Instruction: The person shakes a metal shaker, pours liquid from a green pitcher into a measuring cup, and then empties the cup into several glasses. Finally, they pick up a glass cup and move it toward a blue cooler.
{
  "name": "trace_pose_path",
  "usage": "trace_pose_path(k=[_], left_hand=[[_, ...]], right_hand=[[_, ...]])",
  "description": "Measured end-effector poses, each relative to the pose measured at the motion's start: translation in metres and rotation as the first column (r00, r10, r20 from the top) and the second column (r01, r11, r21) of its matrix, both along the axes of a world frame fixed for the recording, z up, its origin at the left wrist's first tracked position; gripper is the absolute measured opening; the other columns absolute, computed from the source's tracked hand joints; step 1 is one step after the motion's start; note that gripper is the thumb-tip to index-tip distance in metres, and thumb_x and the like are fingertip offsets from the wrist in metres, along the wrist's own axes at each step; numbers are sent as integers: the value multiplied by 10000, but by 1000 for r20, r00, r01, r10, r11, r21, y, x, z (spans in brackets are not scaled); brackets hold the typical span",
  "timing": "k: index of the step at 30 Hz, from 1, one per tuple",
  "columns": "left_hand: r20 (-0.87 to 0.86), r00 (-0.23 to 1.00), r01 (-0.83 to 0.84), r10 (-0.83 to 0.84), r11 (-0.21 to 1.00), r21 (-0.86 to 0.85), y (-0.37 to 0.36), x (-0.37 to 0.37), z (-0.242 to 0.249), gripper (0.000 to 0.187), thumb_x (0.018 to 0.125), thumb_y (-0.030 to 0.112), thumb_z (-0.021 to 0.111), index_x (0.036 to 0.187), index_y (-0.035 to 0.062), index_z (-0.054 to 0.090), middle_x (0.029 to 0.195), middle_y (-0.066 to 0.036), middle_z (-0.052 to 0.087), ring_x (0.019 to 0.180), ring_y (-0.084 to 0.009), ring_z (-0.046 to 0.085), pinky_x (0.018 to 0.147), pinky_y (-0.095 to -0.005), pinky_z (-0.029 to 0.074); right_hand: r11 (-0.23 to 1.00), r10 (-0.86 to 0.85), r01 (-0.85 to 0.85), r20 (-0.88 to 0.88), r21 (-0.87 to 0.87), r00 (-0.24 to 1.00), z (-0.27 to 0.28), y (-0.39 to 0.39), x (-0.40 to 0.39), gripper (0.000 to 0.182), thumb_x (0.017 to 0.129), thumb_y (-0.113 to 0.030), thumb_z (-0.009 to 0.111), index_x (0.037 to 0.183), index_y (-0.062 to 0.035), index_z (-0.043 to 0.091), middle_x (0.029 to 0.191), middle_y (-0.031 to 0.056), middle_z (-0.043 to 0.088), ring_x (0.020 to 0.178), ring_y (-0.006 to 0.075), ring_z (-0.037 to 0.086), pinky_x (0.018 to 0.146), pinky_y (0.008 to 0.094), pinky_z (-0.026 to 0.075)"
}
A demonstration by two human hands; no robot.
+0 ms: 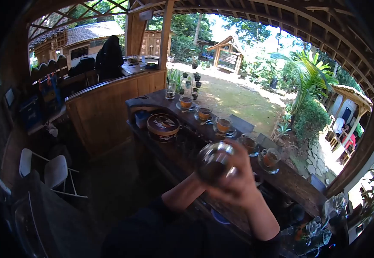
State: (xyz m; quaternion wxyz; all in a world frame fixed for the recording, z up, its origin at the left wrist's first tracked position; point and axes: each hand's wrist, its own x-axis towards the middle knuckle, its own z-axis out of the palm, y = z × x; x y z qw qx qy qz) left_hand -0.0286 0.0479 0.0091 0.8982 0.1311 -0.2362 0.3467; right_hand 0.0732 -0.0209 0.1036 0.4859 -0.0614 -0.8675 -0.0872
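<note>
Close to the camera, my right hand (241,174) is wrapped round a shiny, rounded glass jar (212,161), which looks dark inside and is smeared by motion. My left hand (200,182) comes in from below against the jar; its fingers are hidden behind the jar and my right hand. Beyond them, a row of glass cups with amber drink stands on saucers along the wooden counter: a near cup (270,158), a middle cup (223,125) and a far cup (186,102) among them. Spoons lie on some saucers.
A round brown tub (163,124) with a printed lid stands on the counter's lower shelf, left of the cups. A clear glass (170,92) is at the far end. Glass jars (335,204) crowd the right end. White folding chairs (55,171) stand left.
</note>
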Motion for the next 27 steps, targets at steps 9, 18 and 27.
trace_pose_path(k=[9,18,27], left_hand=[[-230,946,-234,229,972,6,-13,47,-23,360,868,290,435,1037,-1,565,980,-125,621,898,-228,606,765,-370,519],[53,960,-277,276,899,338,-101,67,20,279,819,316,477,925,65,537,879,-138,504,760,-304,536,684,-410,468],[84,989,121,-122,993,17,-90,99,-27,401,843,389,434,1060,72,546,1026,-138,562,898,-291,572,773,-384,503]], right_hand=[[999,-39,39,-73,-6,997,-21,-31,60,657,602,-200,804,1174,-220,483,1211,181,441,1126,428,435,896,526,389],[935,179,-239,230,262,956,-10,-137,74,292,735,-271,643,1020,-237,589,1124,71,479,1078,310,496,954,540,314],[994,-19,5,124,108,992,-11,-121,106,580,591,-220,792,1086,-109,511,1173,144,468,1112,314,479,923,456,373]])
